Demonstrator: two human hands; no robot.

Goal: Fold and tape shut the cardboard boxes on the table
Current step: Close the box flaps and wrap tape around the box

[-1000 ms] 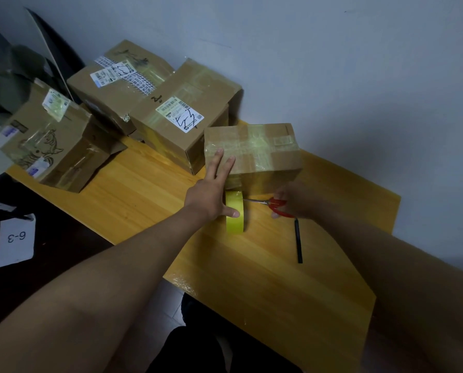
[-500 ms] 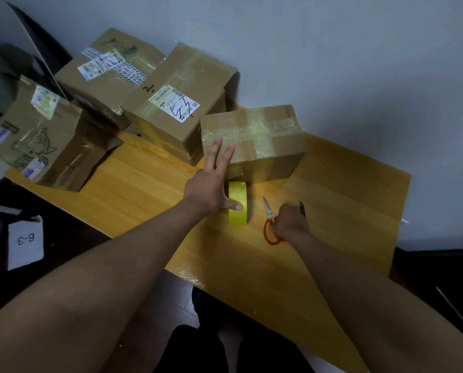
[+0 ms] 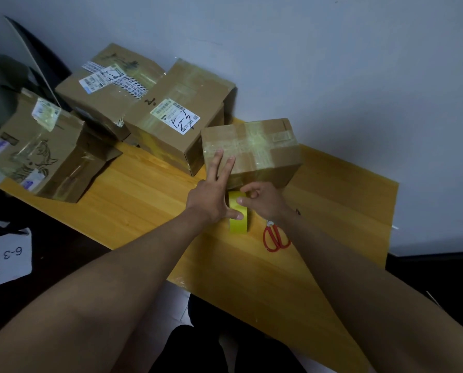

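Small cardboard box (image 3: 252, 152), cross-taped on top, sits against the wall. Yellow tape roll (image 3: 238, 214) stands just before it. Left hand (image 3: 211, 196): fingers straight on box, thumb against roll. Right hand (image 3: 262, 201) pinches the roll's top.

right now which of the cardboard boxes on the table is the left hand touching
The small brown cardboard box with crossed clear tape, nearest the person. The left hand lays straight fingers on its top; the three larger labelled boxes behind stand untouched.

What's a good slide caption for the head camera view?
Left hand steadies small taped box; right hand works yellow tape roll, red scissors set aside.
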